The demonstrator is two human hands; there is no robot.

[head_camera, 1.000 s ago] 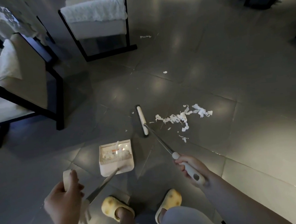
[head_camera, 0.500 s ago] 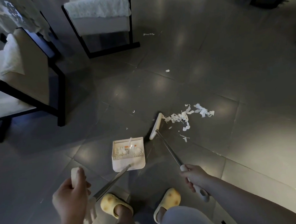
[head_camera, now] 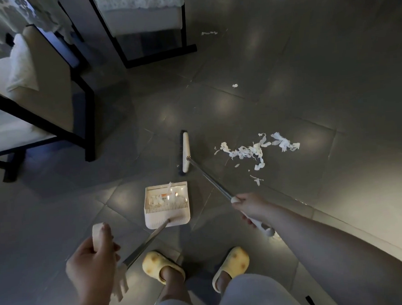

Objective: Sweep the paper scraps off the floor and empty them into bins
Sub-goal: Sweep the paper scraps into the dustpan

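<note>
A white dustpan (head_camera: pixel 167 220) stands on the grey tiled floor in front of my feet, with several paper scraps inside it. My left hand (head_camera: pixel 92 267) grips the white top of the dustpan's long metal handle. My right hand (head_camera: pixel 250 207) grips the white handle of the broom. The broom head (head_camera: pixel 185 152) rests on the floor just beyond the dustpan. A pile of white paper scraps (head_camera: pixel 253 150) lies to the right of the broom head, apart from it. Single scraps lie farther off, a small piece (head_camera: pixel 235 85) and a strip (head_camera: pixel 209 33).
Two black-framed chairs with pale cushions stand nearby, a chair at the left (head_camera: pixel 40 90) and a chair at the back (head_camera: pixel 142 22). My feet wear yellow slippers (head_camera: pixel 161 266) right behind the dustpan. The floor to the right is open tile.
The broom head swung from beside the scrap pile back to the left and now lies straight ahead of the dustpan. The dustpan and my left hand kept their place.
</note>
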